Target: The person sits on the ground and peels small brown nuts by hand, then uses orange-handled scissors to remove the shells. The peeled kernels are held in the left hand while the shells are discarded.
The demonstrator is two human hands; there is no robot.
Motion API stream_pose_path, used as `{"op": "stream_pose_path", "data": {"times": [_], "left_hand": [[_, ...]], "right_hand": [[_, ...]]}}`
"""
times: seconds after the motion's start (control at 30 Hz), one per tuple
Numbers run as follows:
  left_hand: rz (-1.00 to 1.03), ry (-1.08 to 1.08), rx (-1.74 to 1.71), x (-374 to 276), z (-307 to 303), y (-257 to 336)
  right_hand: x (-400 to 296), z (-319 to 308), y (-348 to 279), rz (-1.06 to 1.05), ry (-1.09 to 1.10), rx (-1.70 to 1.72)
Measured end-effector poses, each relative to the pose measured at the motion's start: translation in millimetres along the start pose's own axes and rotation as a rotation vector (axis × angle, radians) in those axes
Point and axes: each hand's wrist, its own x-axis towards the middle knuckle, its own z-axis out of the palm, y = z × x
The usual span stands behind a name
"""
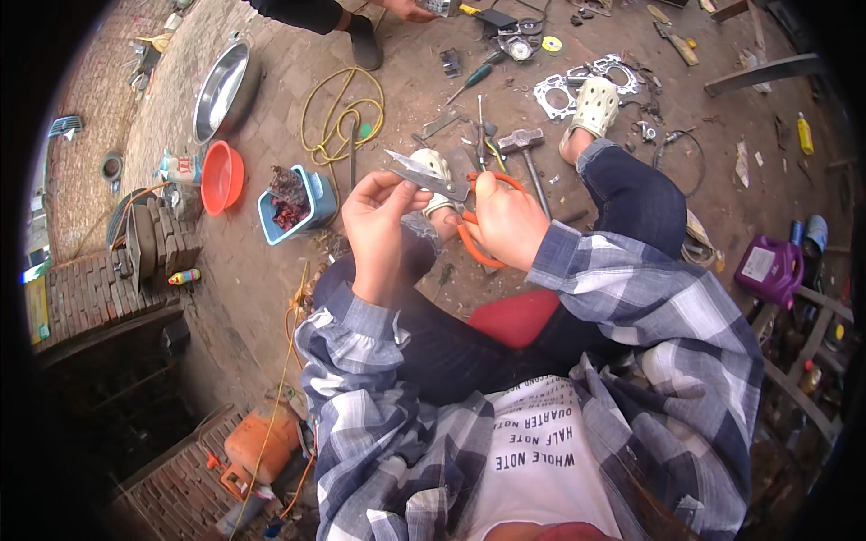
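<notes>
A pair of scissors (430, 178) with orange handles is held up in front of me, above my shoes. My right hand (512, 220) is closed around the orange handles. With thumb and fingertips, my left hand (380, 226) pinches the metal blades, whose tips point to the upper left. The blades look slightly spread. On the ground just beyond my hands lie a hammer (530, 150), a screwdriver (481, 132) and several other hand tools.
Leftward are a light-blue bucket (321, 208) with dark scraps, a red basin (222, 178) and a metal basin (225, 91). A yellow hose (308, 122) lies coiled ahead. Another person's hand (411, 9) is near an angle grinder (519, 47). A purple jug (769, 270) stands right.
</notes>
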Motion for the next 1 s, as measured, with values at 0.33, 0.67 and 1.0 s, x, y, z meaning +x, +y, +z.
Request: {"op": "stream_pose_path", "data": {"times": [0.33,0.67,1.0], "left_hand": [[0.128,-0.018,-0.075,4,10,3],[0.188,0.016,0.023,1,11,5],[0.215,0.033,0.064,-3,14,3]], "right_hand": [[7,-8,-3,-0.163,0.241,0.041],[7,-8,-2,-0.219,0.27,0.019],[6,-6,-4,-0.175,0.199,0.065]]}}
